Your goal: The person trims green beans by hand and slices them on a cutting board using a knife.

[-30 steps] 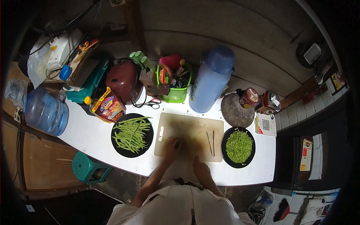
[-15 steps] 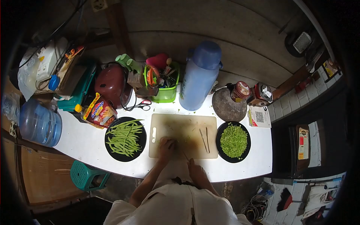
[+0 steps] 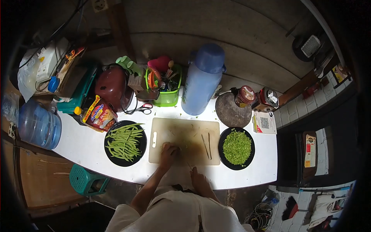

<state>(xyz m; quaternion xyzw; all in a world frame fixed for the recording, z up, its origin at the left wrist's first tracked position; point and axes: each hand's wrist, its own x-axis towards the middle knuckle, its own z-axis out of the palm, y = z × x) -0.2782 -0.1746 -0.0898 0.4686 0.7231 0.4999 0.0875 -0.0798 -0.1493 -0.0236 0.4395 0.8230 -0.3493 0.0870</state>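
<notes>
The right hand [image 3: 199, 181] has its fingers wrapped round a knife [image 3: 189, 166] at the board's near edge. The left hand's [image 3: 168, 154] fingers are curled over the cutting board [image 3: 170, 129], toward its left; whether they grip anything I cannot tell. Two thin dark strips [image 3: 210, 144] lie on its right. Left on the desk [image 3: 262, 162], long green beans [image 3: 124, 143] fill a black plate; right, chopped green pieces [image 3: 237, 147].
</notes>
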